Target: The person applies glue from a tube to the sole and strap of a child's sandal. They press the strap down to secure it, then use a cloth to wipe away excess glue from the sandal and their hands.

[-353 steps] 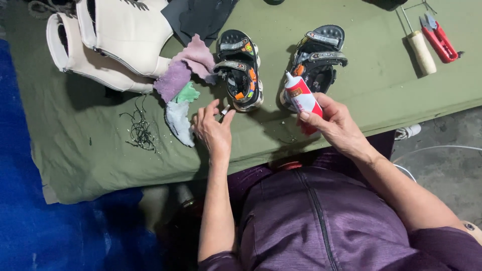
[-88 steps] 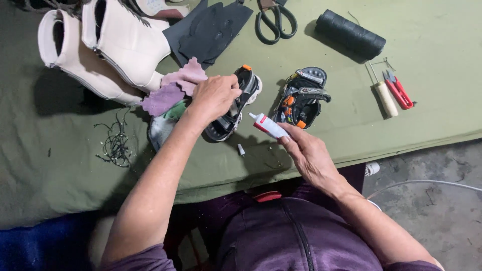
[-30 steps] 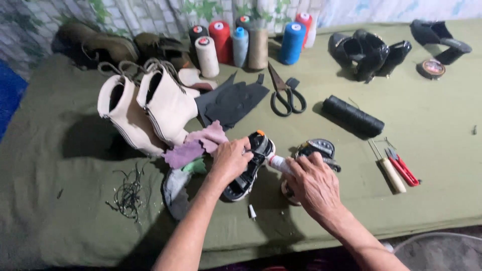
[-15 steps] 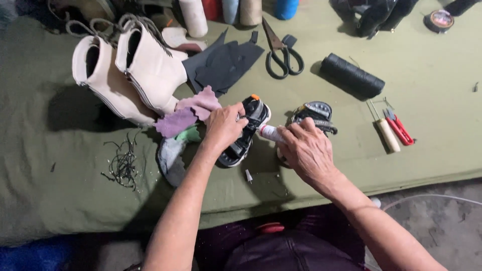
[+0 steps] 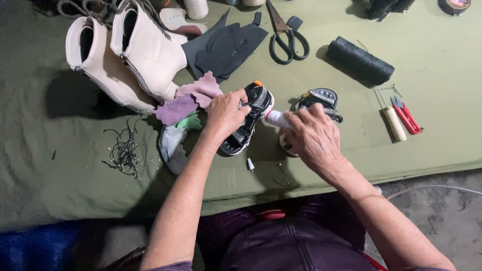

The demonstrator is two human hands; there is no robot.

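The table (image 5: 427,150) is spread with an olive-green cloth and carries everything here. At its upper left stand 2 cream boots (image 5: 125,55), side by side and touching, with a black leather piece (image 5: 226,47) just to their right. Farther right lie black scissors (image 5: 286,35), then a black thread spool (image 5: 359,60) on its side, well apart from the hands. Below the boots a purple rag (image 5: 188,100) overlaps a grey-green rag (image 5: 173,143), and a tangle of black thread scraps (image 5: 123,150) lies to their left. Near the middle, the left hand (image 5: 226,113) is closed over a small black sandal (image 5: 248,123), tilting it on its side with fingers curled over the upper edge. The right hand (image 5: 314,135) pinches a white glue tube (image 5: 275,118), its nozzle end touching the sandal near the strap. A 2nd sandal (image 5: 319,98) sits just behind the right hand, partly hidden by it. A small white cap (image 5: 250,164) lies on the cloth just below the held sandal. At the right, an awl (image 5: 394,123) with a pale handle rests beside red snips (image 5: 406,115), near each other and apart from the hands.
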